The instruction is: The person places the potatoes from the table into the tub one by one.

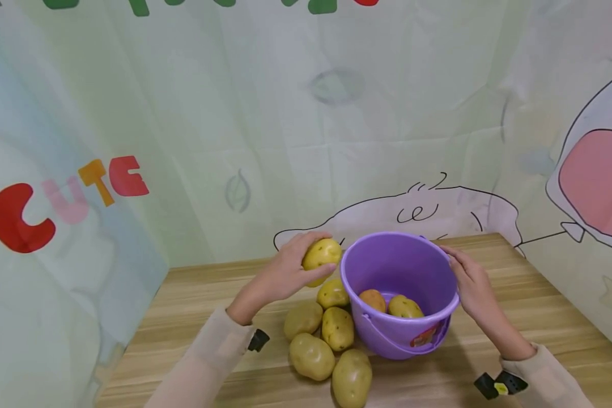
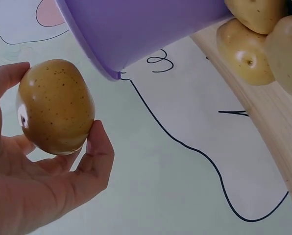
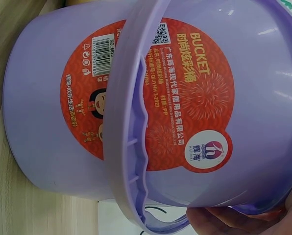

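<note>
My left hand [image 1: 290, 267] grips a yellow potato [image 1: 322, 253] just left of the bucket's rim. In the left wrist view, thumb and fingers curl around that speckled potato [image 2: 57, 106], and the bucket wall [image 2: 151, 34] is apart from it. My right hand [image 1: 473, 280] holds the purple bucket [image 1: 400, 334] at the right side of its rim. An orange-brown potato [image 1: 373, 300] and a yellow one [image 1: 405, 306] lie at the bottom inside. In the right wrist view, fingertips [image 3: 224, 221] touch the bucket near its handle [image 3: 120, 112].
Several loose potatoes [image 1: 312, 356] cluster on the wooden table [image 1: 204, 334], left of the bucket and in front of it. The bucket's side bears a red label [image 3: 185, 103]. Behind the table hangs a printed cloth backdrop [image 1: 285, 124].
</note>
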Motion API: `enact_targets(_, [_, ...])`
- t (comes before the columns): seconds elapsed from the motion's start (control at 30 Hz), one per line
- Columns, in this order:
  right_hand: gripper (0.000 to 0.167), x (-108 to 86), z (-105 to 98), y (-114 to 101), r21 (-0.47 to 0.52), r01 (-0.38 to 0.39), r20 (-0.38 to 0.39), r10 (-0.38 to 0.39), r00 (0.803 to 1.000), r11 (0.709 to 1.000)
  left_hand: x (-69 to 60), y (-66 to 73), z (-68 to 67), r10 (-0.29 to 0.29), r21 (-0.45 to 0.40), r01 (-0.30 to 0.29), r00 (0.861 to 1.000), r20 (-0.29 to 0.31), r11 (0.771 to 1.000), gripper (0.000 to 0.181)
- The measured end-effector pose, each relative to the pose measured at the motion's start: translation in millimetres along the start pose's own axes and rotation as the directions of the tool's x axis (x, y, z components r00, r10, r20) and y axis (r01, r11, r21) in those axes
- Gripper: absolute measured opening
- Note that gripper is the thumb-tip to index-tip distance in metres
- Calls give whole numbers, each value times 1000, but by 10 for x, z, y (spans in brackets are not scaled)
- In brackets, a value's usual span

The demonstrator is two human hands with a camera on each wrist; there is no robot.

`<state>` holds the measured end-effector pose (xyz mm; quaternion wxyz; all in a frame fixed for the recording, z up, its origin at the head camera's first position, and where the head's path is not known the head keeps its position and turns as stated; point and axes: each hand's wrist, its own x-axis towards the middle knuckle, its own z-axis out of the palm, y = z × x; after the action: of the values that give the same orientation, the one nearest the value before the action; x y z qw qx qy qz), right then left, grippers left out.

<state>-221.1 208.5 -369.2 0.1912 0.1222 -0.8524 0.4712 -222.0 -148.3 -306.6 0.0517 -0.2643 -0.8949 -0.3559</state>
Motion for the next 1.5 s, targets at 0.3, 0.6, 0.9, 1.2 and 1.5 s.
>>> enact_targets(0.3, [41,-14,2,-1,1,4,-9,-4,1000,1000,91,117,48,79,2,-79,997,-11,997,58])
enact_targets(0.6, [41,11,-2,23,8,25,-10,-25,1000,1000,138,203,127,86,-19,-86,996,10,996,58])
enact_targets(0.9, [41,8,4,21,14,33,-4,-32,999,999,181,303,193,111,-52,-110,994,18,993,58])
enact_targets(1.2, [40,13,7,13,5,33,-19,-32,999,999,238,409,240,126,-74,-123,991,36,990,60])
enact_targets(1.5, [41,8,7,9,18,32,-3,-32,999,999,296,465,321,115,-50,-111,990,82,993,64])
